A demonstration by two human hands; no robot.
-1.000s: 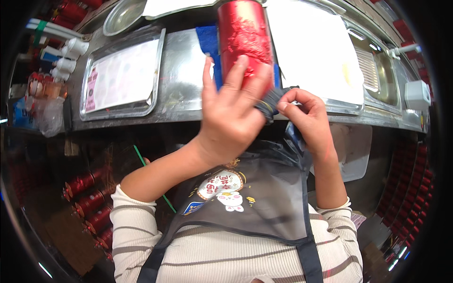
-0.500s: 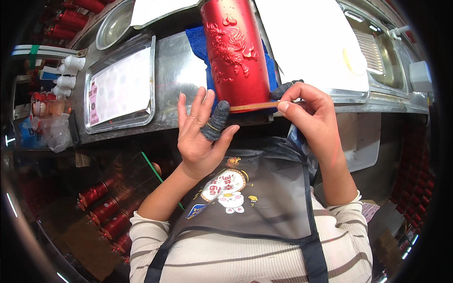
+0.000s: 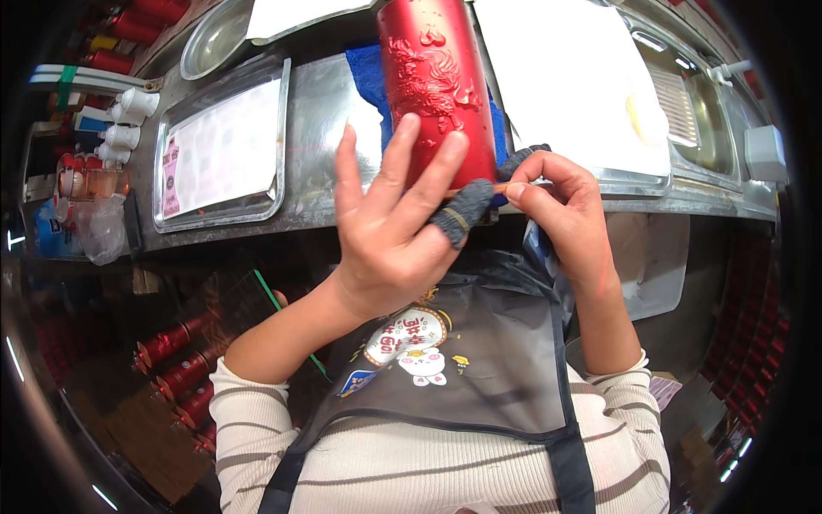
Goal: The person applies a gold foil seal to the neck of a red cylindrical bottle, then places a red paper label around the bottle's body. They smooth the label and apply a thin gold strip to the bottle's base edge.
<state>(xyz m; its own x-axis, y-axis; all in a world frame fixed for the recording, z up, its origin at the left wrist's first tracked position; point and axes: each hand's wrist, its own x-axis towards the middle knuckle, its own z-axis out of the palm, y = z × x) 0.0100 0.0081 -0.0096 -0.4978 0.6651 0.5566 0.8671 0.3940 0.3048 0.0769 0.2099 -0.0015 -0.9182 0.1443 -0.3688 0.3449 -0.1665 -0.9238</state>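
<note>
A shiny red cylinder (image 3: 437, 77) with a raised animal figure lies on a blue cloth (image 3: 366, 73). Along its near end runs a thin orange-gold strip (image 3: 503, 189), mostly hidden behind my left hand. My left hand (image 3: 396, 236) is open, fingers spread over the cylinder's lower left part. Its index finger, wrapped in a grey knit finger sleeve with a tan band, rests at the strip near the cylinder's edge. With thumb and index finger, my right hand (image 3: 561, 201) pinches the strip's right end. Another grey sleeve covers a finger of that hand.
Left on the metal bench is a tray (image 3: 281, 128) holding a printed sheet. A white board (image 3: 565, 86) lies at right, by a sink (image 3: 711, 128). White bottles (image 3: 133, 107) and a round metal bowl (image 3: 214, 43) stand at far left. More red cylinders (image 3: 184, 377) are below left.
My left hand has moved right across the cylinder's near end, its sleeved index finger travelling along the strip toward my right hand. My right hand keeps its pinch in nearly the same place.
</note>
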